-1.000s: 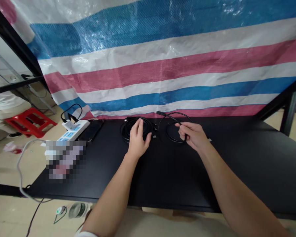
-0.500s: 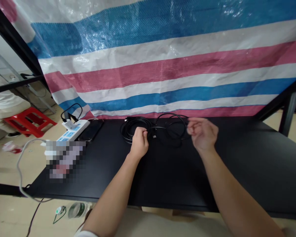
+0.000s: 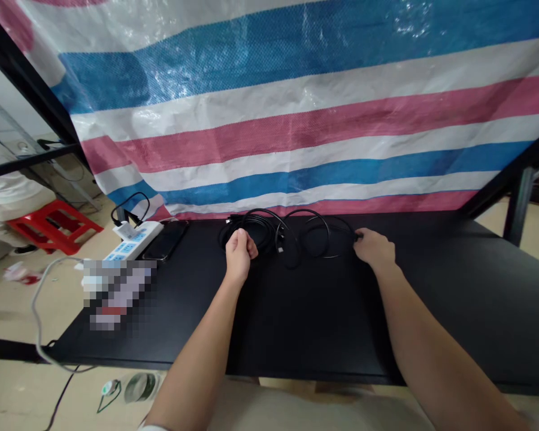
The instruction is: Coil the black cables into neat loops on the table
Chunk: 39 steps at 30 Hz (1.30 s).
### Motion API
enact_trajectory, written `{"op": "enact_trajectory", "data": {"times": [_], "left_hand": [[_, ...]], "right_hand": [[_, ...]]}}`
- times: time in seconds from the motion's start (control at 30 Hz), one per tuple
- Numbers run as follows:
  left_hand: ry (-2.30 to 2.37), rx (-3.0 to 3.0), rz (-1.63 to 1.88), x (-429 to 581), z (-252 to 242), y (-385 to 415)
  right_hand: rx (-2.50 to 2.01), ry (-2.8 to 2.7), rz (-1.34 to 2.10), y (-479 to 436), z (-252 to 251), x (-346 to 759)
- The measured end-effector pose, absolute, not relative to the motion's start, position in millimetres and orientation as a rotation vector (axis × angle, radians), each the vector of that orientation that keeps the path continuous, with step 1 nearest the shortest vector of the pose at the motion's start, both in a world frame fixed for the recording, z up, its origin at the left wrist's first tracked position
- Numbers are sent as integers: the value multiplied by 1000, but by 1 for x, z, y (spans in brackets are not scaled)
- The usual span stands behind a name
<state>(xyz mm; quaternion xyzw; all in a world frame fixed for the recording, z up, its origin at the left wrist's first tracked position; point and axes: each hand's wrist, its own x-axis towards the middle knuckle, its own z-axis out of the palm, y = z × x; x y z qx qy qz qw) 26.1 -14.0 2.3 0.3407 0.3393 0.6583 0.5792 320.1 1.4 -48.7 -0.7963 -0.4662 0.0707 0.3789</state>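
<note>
A black cable [image 3: 309,211] lies in loose loops on the black table, between my two hands. My left hand [image 3: 239,254] is closed in a pinch at the cable's left part, and one loop arches from its fingertips to the right. The fingers of my right hand [image 3: 376,249] are pinched on a dark end of the cable, low over the table. Behind my left hand is a wound coil of black cable [image 3: 265,230], partly covered by that hand. A small metallic plug [image 3: 280,249] shows between the loops.
On the left stand a white power strip [image 3: 137,239] with plugs and a dark phone [image 3: 167,239]. A blurred-out item lies nearer. A striped tarp [image 3: 296,131] hangs along the table's back edge. Beyond the left side, a person sits on a red stool [image 3: 56,227].
My left hand has moved slightly left, and a cable loop now arches from it. My right hand has turned palm down and lowered toward the table, holding the cable's end.
</note>
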Motion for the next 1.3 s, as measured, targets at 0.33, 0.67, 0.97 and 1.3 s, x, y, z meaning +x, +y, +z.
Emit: {"op": "enact_trajectory", "data": {"times": [0.33, 0.67, 0.97, 1.3], "left_hand": [[595, 245, 1621, -15, 31, -10], [632, 237, 1663, -37, 19, 0], [628, 230, 1509, -19, 25, -6], [572, 386, 1440, -11, 25, -14]], "right_hand": [[-1242, -617, 772, 0, -24, 340], [-1020, -743, 833, -15, -12, 333], [-1209, -960, 617, -16, -6, 281], [-1285, -834, 734, -7, -12, 268]]}}
